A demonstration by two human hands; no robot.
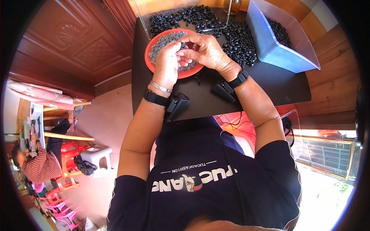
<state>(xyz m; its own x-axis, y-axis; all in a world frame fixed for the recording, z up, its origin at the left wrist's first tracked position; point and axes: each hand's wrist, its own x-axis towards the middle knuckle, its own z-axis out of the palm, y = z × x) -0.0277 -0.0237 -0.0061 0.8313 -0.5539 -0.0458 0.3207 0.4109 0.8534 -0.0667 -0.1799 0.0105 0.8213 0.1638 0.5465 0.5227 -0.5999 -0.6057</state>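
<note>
Over an orange-red bowl point(147, 61), my two hands meet with the fingertips close together. My left hand point(168, 63) pinches a small round black part point(183, 46) with a hole in it, between thumb and fingers. From the right, my right hand point(208, 51) reaches in with thumb and fingers closed beside that part. Whatever it grips is too small or too hidden to make out. Many tiny grey pieces point(158, 47) fill the bowl, partly covered by my hands.
Loose black round parts point(239, 48) lie heaped across the far side of the dark table point(266, 84). A blue-grey plastic bin point(274, 52) at the right holds more. Stools point(101, 159) and another person point(42, 165) are at the far left.
</note>
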